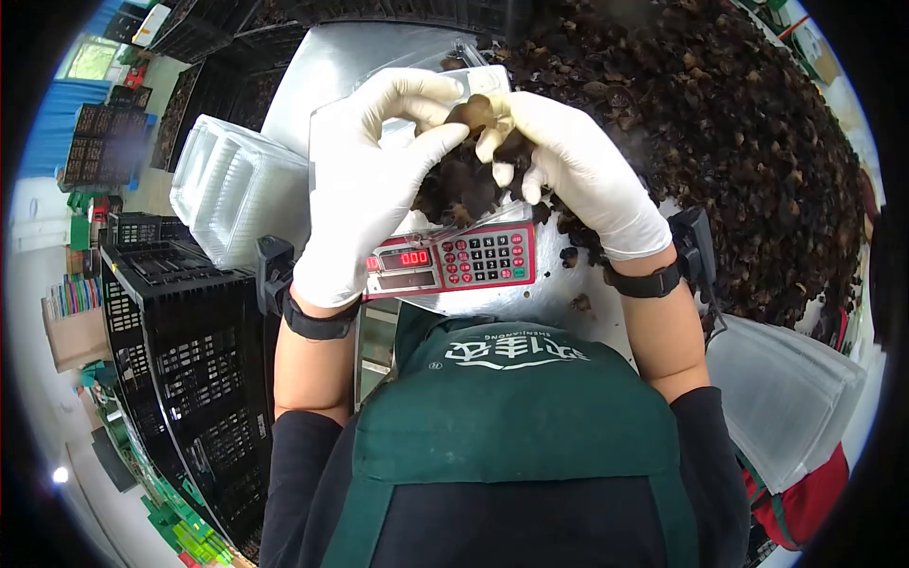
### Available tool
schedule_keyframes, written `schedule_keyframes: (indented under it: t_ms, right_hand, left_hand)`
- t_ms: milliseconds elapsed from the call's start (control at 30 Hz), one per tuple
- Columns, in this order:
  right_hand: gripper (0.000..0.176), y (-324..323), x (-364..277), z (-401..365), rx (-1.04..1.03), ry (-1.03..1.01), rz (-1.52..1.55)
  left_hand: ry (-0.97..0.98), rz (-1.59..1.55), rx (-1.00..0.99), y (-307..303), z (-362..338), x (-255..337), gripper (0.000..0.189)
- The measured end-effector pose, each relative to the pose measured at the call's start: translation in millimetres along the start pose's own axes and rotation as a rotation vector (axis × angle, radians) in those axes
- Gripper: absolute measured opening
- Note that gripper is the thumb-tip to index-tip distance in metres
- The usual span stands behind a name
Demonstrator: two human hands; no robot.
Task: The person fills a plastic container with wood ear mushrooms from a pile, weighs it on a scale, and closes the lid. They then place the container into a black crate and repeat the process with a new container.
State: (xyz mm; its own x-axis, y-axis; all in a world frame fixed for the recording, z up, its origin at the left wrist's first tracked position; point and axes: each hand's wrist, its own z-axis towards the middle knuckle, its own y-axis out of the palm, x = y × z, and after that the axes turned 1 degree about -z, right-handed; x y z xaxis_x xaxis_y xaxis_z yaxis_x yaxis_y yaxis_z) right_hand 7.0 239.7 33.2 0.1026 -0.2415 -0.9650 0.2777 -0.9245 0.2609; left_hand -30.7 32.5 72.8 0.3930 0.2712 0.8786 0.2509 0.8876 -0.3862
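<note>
My left hand, in a white glove, pinches a brown wood ear mushroom between thumb and fingers. From the other side my right hand, also gloved, has its fingers closed at that mushroom's edge, with a darker piece by its fingertips. Below both hands, more dark wood ear mushrooms lie in what looks like a clear plastic tray, partly hidden. Under them stands a digital scale with a red-edged keypad and a display reading 0.00.
A large heap of wood ear mushrooms covers the right side of the metal table. Stacked clear plastic boxes stand at the left, above black crates. Clear plastic lids or trays lie at the lower right.
</note>
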Motion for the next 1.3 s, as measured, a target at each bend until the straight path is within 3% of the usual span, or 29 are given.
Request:
schedule_keyframes:
  t_ms: [167,200,300,400,533,600,667,767,933,1100,1233,1300]
  right_hand:
    - [0.031,4.1,4.0,-10.5,0.082,0.083,-0.024]
    - [0.030,2.2,8.8,-12.4,0.087,0.080,-0.035]
    - [0.027,2.6,11.9,-19.1,0.109,0.075,-0.026]
    - [0.025,0.8,10.4,-29.8,0.111,0.063,-0.077]
    - [0.020,-20.1,20.4,-61.2,0.163,0.059,-0.021]
    - [0.018,-37.4,34.7,-85.4,0.171,0.060,0.085]
    - [0.031,-54.8,55.6,-108.4,0.141,0.007,0.274]
    - [0.050,-62.1,78.7,-126.5,0.171,-0.034,0.463]
    - [0.019,-51.6,84.9,-115.8,0.289,0.142,0.425]
    - [0.026,-30.0,59.6,-90.2,0.370,0.178,0.090]
    - [0.020,-22.3,35.0,-80.7,0.317,0.208,-0.225]
    - [0.024,-5.6,26.1,-70.7,0.177,0.063,-0.467]
  left_hand:
    - [-0.068,-0.059,-0.061,12.7,-15.5,-11.5,0.027]
    - [0.003,0.031,-0.099,15.0,-19.2,-11.3,0.028]
    - [-0.102,-0.010,-0.128,18.6,-20.1,-8.6,0.028]
    - [-0.025,0.005,-0.161,9.3,-12.8,-7.9,0.029]
    - [0.085,0.076,0.024,-29.0,-4.9,-15.0,0.029]
    - [-0.016,0.007,0.084,-50.7,-7.4,-22.4,0.028]
    - [-0.040,0.034,0.128,-64.8,-10.3,-32.4,0.028]
    - [-0.129,0.169,0.106,-74.2,-9.9,-42.3,0.033]
    - [-0.215,0.594,0.072,-72.5,22.0,-113.1,0.053]
    - [-0.059,1.019,0.106,-35.4,43.8,-175.0,0.071]
    - [-0.334,0.146,0.169,-31.0,36.9,-156.5,0.065]
    - [-0.235,0.042,0.211,-26.8,31.5,-143.4,0.060]
